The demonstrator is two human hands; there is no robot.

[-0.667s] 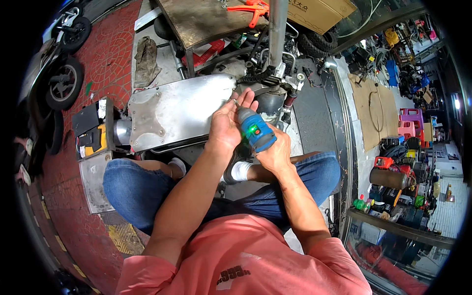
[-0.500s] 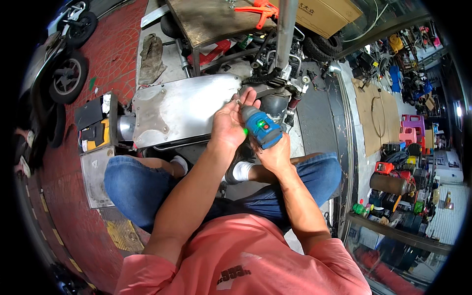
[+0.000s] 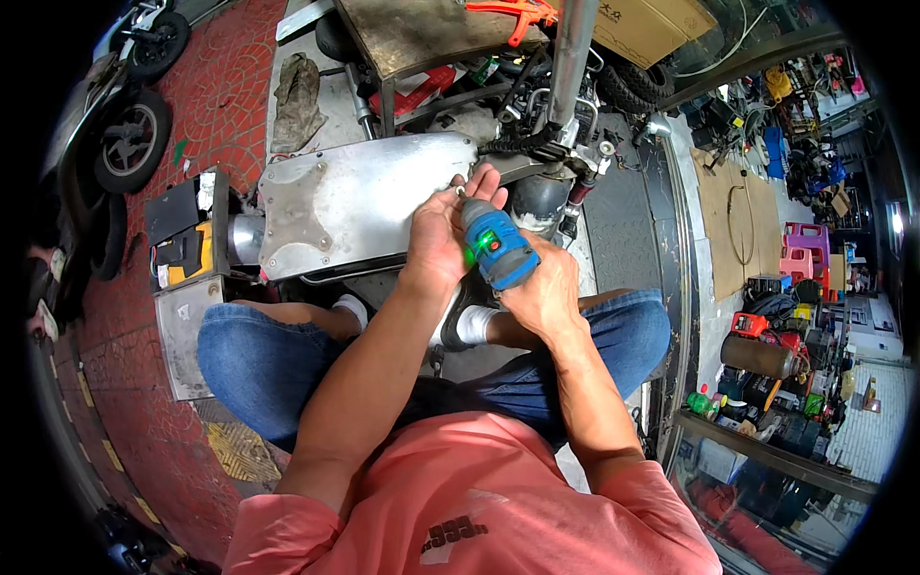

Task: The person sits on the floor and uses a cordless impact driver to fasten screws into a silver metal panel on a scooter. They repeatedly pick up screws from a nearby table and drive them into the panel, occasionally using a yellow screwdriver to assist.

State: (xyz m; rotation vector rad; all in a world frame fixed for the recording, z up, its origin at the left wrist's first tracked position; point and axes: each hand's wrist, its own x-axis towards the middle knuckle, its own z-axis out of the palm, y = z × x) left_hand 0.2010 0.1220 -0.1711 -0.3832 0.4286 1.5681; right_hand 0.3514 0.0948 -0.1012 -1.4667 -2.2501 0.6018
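Observation:
A blue and black cordless driver [image 3: 503, 251] is in my right hand [image 3: 546, 292], which wraps round it from behind; a green light glows on its body. Its dark nose points away from me, over the scooter deck's edge. My left hand [image 3: 439, 238] lies palm up beside the nose, thumb and forefinger closed at the bit tip, the other fingers stretched out. Whatever small piece is pinched there is too small to name. Under and beyond the hands lies the scooter's silver metal deck plate [image 3: 369, 196], with screw heads along its edge.
The scooter's metal column [image 3: 572, 67] rises beyond the hands at the right. A worktable [image 3: 417, 43] bears an orange clamp-like tool [image 3: 517, 17]. A cardboard box [image 3: 652, 34] stands behind. A box of electrical parts [image 3: 187, 235] is at the left, parked motorbikes [image 3: 134, 139] farther off.
The driver and both hands have shifted slightly left, and the driver's rear has tipped a little. The view has moved slightly. My right hand keeps its hold.

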